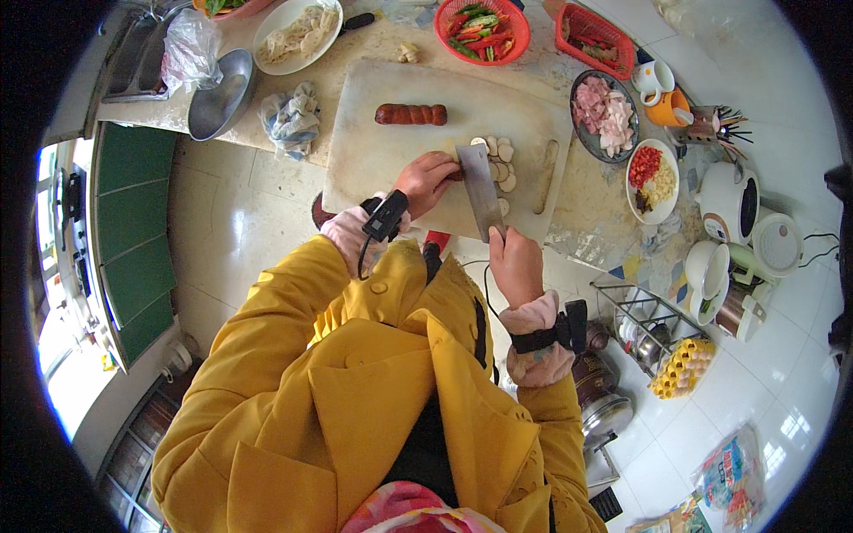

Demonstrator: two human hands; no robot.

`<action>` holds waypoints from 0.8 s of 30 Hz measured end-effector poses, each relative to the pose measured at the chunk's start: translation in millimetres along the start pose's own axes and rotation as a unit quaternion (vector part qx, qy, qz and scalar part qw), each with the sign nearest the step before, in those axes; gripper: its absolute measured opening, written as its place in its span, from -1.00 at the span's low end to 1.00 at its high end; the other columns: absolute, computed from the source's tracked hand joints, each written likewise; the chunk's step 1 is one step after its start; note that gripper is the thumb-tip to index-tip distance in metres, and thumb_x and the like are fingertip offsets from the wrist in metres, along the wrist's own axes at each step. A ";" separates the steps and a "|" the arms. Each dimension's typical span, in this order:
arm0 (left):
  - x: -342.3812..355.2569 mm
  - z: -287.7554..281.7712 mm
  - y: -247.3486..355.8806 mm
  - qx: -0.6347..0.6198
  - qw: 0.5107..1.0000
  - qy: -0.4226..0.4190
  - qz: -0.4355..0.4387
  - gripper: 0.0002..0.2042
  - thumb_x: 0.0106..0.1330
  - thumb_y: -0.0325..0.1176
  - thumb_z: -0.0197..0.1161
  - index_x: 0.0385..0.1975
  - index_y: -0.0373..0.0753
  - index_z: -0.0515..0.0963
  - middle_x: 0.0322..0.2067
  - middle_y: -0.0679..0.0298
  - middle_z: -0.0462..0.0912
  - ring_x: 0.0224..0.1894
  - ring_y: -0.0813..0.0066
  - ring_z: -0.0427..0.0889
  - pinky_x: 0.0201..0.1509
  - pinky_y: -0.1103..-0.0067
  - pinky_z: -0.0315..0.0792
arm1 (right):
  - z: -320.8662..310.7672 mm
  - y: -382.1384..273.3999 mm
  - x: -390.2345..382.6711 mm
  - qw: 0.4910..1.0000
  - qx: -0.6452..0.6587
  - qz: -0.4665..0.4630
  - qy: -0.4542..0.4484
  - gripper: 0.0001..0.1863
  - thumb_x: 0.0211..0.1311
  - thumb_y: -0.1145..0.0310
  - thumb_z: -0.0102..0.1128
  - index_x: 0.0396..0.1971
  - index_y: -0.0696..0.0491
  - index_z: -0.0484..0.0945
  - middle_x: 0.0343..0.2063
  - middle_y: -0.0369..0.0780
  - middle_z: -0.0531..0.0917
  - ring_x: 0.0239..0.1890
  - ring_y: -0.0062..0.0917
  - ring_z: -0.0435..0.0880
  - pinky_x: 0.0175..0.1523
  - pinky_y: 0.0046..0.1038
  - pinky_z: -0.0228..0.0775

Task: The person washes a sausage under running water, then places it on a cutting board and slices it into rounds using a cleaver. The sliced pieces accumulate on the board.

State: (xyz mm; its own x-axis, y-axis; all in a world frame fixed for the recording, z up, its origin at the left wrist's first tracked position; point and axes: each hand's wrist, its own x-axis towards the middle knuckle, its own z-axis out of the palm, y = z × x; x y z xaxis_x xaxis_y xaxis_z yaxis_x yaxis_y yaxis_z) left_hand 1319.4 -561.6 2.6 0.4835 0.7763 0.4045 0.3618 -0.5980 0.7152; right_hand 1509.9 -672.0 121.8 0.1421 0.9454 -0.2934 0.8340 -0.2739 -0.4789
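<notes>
Evidently for control, the right hand [516, 263] clasps the cleaver [481, 185] — the left hand [426, 183] pinches a near-hidden piece [456, 176] at the cleaver's nine o'clock, seemingly steadying it — pale slices [506, 153] at two.

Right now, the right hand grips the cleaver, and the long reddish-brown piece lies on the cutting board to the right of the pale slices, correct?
Not quite: in the head view, the long reddish-brown piece lies to the left of the pale slices, not the right. The right hand does grip the cleaver, and the piece is on the cutting board.
</notes>
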 end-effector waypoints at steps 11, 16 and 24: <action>2.9 0.7 -2.5 -0.014 1.000 0.008 -0.002 -0.66 -0.06 -0.59 0.36 -0.20 -0.34 0.56 -0.19 0.02 0.60 -0.08 -0.01 0.58 -0.01 0.29 0.52 | 20.4 -10.6 13.2 1.000 -0.012 -0.002 0.010 -0.62 0.35 0.18 0.04 -0.55 0.17 0.54 -0.63 0.09 0.58 -0.49 0.06 0.61 -0.36 0.00 0.42; 1.1 0.3 -3.2 -0.015 1.000 0.002 0.007 -0.66 -0.05 -0.59 0.36 -0.19 -0.33 0.57 -0.18 0.02 0.61 -0.08 -0.02 0.58 -0.01 0.28 0.52 | 49.5 -18.3 32.1 0.999 -0.015 0.026 0.019 -0.57 0.34 0.15 0.04 -0.57 0.21 0.55 -0.62 0.12 0.57 -0.49 0.08 0.59 -0.36 -0.01 0.41; -4.8 -2.0 -1.9 0.036 0.999 -0.008 0.004 -0.64 0.00 -0.55 0.34 -0.12 -0.30 0.59 -0.14 0.04 0.60 -0.05 0.00 0.57 0.04 0.29 0.51 | 58.3 0.5 57.3 0.989 0.073 -0.009 0.126 -0.55 0.36 0.12 0.05 -0.59 0.20 0.51 -0.63 0.12 0.57 -0.49 0.07 0.60 -0.41 0.00 0.38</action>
State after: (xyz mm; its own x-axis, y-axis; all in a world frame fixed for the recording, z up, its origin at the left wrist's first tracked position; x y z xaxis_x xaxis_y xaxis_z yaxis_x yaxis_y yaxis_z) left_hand 1314.8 -563.9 0.4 0.4990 0.7687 0.4000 0.4143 -0.6171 0.6690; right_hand 1487.4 -628.3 56.5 0.2714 0.9593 -0.0773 0.7538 -0.2619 -0.6026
